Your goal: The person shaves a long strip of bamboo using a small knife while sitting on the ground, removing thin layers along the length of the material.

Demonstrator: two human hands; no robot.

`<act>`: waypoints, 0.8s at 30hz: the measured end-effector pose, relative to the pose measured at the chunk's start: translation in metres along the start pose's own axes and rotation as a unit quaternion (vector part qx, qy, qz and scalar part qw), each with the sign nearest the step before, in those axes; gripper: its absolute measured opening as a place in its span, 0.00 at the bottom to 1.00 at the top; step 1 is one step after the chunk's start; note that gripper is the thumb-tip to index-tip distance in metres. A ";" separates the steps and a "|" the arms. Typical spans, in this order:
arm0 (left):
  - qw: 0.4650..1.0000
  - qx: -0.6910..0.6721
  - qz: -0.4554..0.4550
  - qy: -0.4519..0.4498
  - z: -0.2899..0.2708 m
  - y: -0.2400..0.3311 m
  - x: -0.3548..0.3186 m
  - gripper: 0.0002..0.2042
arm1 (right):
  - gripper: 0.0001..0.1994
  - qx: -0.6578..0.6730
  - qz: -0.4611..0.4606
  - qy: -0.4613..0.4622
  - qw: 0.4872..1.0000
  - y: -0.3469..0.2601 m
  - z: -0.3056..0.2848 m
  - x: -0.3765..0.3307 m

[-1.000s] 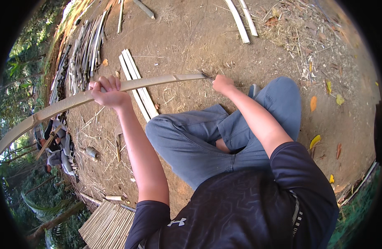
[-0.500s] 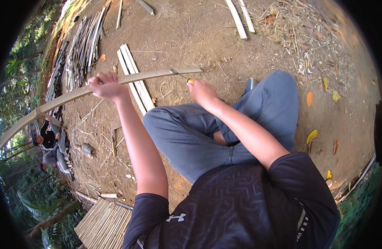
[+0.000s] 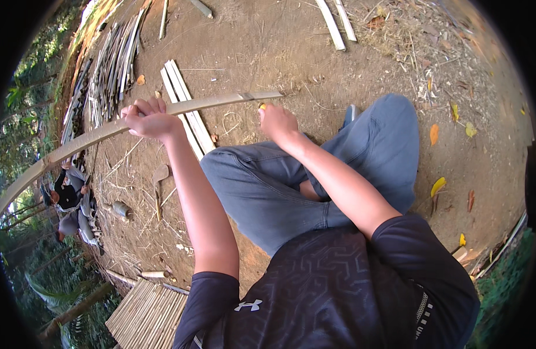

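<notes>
A long, pale bamboo strip (image 3: 215, 100) spans from the left edge to above my knees. My left hand (image 3: 148, 120) is closed around it, right of its middle, palm turned up. Near the strip's right end, my right hand (image 3: 279, 123) is closed on the yellow handle of a knife (image 3: 262, 106). The thin blade shows dark beside the strip; whether its edge touches the bamboo is hard to see.
I sit cross-legged on bare earth. Pale split strips (image 3: 183, 99) lie beyond my left knee, and a pile of poles (image 3: 114, 64) lies farther left. A hatchet-like tool (image 3: 160, 177), a metal can (image 3: 122, 209) and a slatted bamboo mat (image 3: 145, 314) lie left. Two people (image 3: 70, 198) sit farther off.
My right hand has moved slightly left with the knife. The strip has shifted a little, its right end slightly higher in view. My left hand keeps its hold.
</notes>
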State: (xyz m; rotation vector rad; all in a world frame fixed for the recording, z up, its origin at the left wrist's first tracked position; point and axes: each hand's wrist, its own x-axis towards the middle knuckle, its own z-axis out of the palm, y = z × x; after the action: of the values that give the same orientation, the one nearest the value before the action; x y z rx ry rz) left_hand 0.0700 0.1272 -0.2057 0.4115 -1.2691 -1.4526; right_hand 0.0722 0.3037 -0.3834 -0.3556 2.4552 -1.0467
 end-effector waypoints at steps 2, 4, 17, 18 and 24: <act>1.000 0.003 0.006 -0.024 0.011 0.001 -0.004 0.10 | 0.20 0.031 0.016 -0.005 0.999 0.018 -0.006 0.015; 0.999 -0.006 0.016 -0.042 0.017 0.002 -0.006 0.11 | 0.20 0.018 0.004 -0.007 1.000 0.012 -0.007 0.017; 0.999 0.026 0.004 -0.039 0.023 -0.001 -0.001 0.11 | 0.18 0.030 -0.012 0.045 0.998 0.033 0.015 0.018; 0.999 0.033 0.003 -0.023 0.017 -0.001 0.004 0.11 | 0.18 0.021 -0.015 0.025 0.999 0.028 0.017 0.023; 0.999 0.029 -0.018 0.008 0.002 -0.005 0.011 0.11 | 0.16 -0.019 0.001 0.028 0.999 0.048 0.017 0.036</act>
State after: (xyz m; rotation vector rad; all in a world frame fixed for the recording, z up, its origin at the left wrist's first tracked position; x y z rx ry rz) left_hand 0.0623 0.1181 -0.2050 0.4864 -1.2997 -1.4415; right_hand 0.0461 0.3113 -0.4394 -0.3399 2.5275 -1.0242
